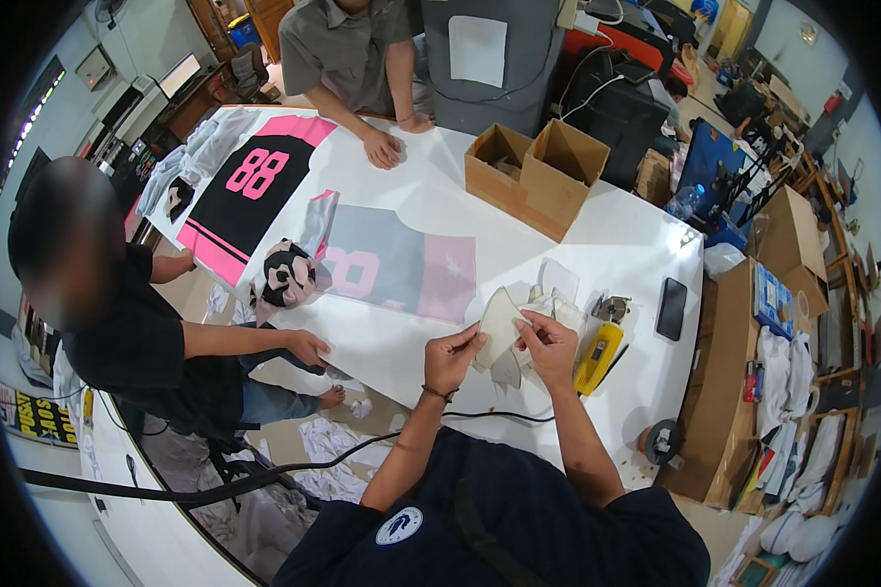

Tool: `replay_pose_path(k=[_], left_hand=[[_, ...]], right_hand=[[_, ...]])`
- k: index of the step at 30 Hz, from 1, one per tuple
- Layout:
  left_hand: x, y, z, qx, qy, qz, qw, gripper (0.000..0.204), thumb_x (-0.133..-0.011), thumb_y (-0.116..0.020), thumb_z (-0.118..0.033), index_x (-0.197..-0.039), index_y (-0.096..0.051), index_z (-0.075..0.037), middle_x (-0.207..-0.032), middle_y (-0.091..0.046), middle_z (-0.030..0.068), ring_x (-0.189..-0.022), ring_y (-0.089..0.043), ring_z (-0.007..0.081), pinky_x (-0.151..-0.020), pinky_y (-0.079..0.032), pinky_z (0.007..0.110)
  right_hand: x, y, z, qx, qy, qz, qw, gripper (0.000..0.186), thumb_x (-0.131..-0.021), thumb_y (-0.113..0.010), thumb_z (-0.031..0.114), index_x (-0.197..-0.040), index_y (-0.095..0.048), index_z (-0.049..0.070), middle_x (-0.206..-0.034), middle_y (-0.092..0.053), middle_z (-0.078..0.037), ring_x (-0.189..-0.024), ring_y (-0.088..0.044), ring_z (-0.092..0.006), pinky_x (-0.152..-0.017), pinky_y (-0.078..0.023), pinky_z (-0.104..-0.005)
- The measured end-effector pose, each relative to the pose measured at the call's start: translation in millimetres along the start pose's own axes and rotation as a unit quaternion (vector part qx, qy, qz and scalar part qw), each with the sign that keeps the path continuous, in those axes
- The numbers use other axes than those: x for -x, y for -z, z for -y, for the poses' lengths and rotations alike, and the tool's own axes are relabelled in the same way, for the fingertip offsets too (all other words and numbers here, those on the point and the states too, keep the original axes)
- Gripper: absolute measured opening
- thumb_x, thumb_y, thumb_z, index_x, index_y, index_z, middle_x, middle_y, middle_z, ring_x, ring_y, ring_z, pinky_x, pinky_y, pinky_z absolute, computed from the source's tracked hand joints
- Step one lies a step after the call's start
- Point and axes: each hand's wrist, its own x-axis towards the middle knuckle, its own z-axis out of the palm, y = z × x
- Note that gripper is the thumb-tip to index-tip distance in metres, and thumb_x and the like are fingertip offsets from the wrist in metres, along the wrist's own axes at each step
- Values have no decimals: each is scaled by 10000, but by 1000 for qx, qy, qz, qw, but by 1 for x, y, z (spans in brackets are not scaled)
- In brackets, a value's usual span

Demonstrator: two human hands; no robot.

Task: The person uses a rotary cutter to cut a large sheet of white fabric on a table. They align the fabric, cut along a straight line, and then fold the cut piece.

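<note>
My left hand and my right hand are held close together over the near part of the white table. Between them they pinch a thin cream cut piece with a curved edge; whether it is cloth or paper I cannot tell. Several similar pale pieces lie in a loose pile just beyond my fingers. To the right of my right hand lies a yellow hand-held electric cutter with a metal head, a thin dark tool beside it.
A phone and a black round spool lie to the right. Open cardboard boxes stand at the far edge. A black-and-pink jersey panel and a translucent printed sheet spread leftward. Two co-workers stand left and opposite. A black cable crosses near me.
</note>
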Motion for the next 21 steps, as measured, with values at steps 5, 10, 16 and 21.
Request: replay_pose_path(k=[5,10,16,21], left_hand=[[-1,0,-2,14,12,7,1000,336,-904,-756,-83,-1212,-688,34,-988,-743,84,-843,-651,76,-761,-545,222],[1,0,-6,46,43,45,997,404,-897,-748,-55,-1276,-648,38,-1027,-735,86,-867,-672,98,-783,-558,245],[-2,-1,12,168,170,23,971,344,-896,-737,-69,-1224,-658,2,-1041,-719,68,-897,-677,120,-792,-553,253],[5,-12,8,276,294,3,915,323,-890,-743,-99,-1187,-624,-54,-1041,-690,49,-887,-662,129,-762,-536,259]], right_hand=[[0,-1,1,12,13,1,1000,206,-894,-742,29,-1088,-724,-38,-728,-666,-28,-606,-629,-81,-564,-513,-206],[0,-1,-3,26,34,-4,999,206,-898,-737,27,-1094,-723,-35,-747,-679,-34,-624,-631,-75,-571,-516,-199],[3,-4,-1,172,132,-74,973,250,-846,-761,32,-1092,-741,-6,-700,-679,-40,-617,-635,-71,-575,-494,-219],[6,-4,12,231,211,-110,943,335,-815,-769,11,-1142,-705,-17,-668,-662,-41,-586,-611,-78,-583,-494,-229]])
